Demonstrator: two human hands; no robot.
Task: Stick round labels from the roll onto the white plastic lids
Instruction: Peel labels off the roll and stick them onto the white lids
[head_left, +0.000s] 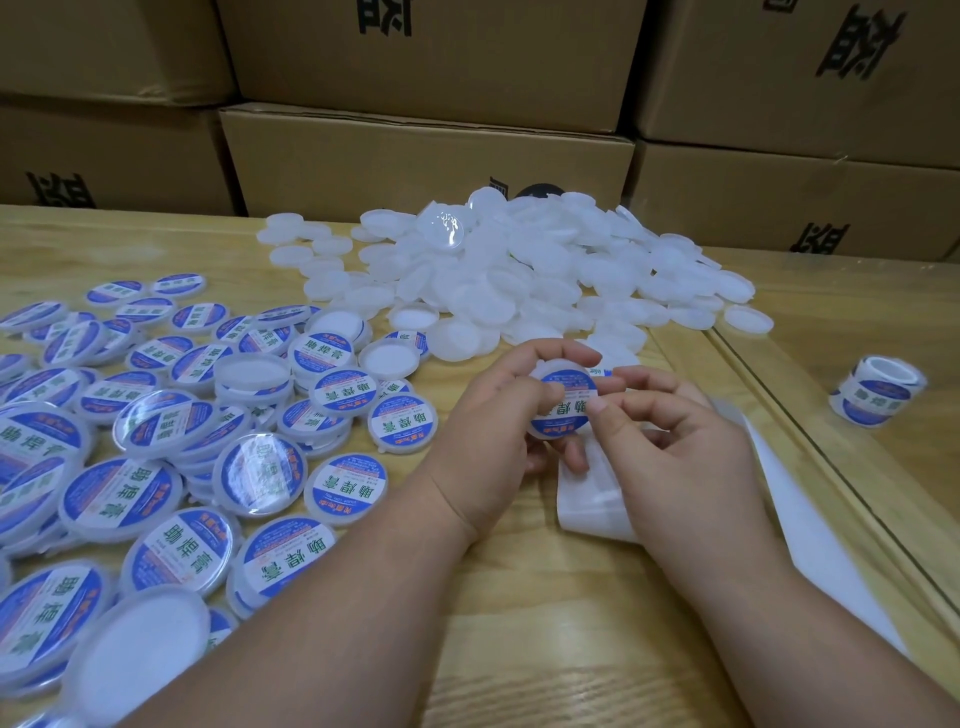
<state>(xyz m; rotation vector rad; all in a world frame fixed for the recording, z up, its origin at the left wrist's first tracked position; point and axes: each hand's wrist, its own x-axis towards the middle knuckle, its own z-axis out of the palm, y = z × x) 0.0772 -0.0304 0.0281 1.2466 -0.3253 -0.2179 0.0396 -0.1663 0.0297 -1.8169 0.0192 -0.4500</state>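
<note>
Head view: left hand (498, 415) grips a white lid (563, 402) by its rim, fingers curled around the edge, held just above the wooden table (545, 597). A blue-and-white round label (566, 400) sits on the lid face; right hand (675, 441) presses it with the thumb, other fingers curled loosely (whether they pinch the liner, can't tell). White backing strip (592, 504) runs under both hands and off to the right near edge. Label roll (878, 389) stands on the table well right of the hands, apart from everything. Unlabelled lid pile (519, 270) is behind the hands, labelled lids (182, 441) spread across the left. Cardboard boxes (426, 156) stacked along the back.
</note>
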